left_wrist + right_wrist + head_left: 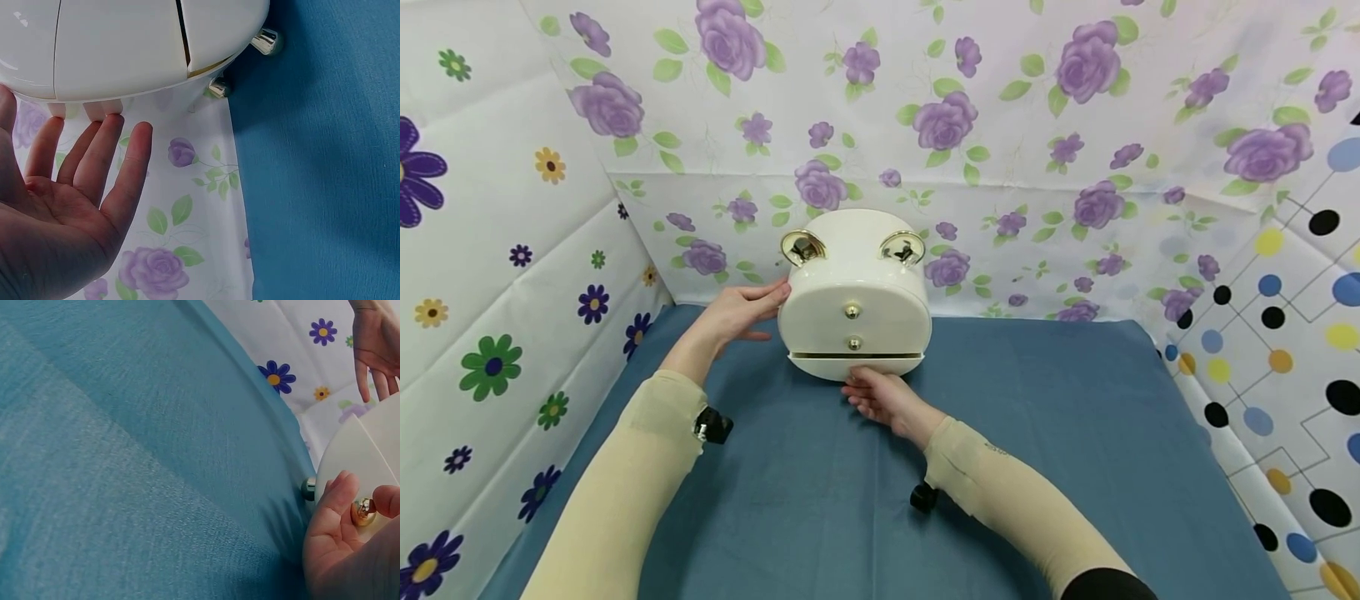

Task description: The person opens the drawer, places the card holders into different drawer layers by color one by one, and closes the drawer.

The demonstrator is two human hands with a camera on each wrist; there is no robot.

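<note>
A glossy white storage box (857,262) with rounded sides and gold ear-shaped trims stands toward the back of the table. Its bottom drawer (820,367) sits slightly pulled out, leaving a dark gap along the top edge. My left hand (741,317) rests its nearly straight fingertips against the box's left side, steadying nothing else. Low at the front, my right hand (891,404) has thumb and fingers around the bottom drawer's gold knob (363,512). Two further gold knobs, an upper one (852,311) and a lower one (853,343), show on the drawers above.
Blue cloth (1037,417) covers the table. A purple-rose backdrop (865,150) rises close behind the box, with a flowered panel (497,292) at the left and a dotted panel (1285,350) at the right. Small gold feet (267,42) support the box.
</note>
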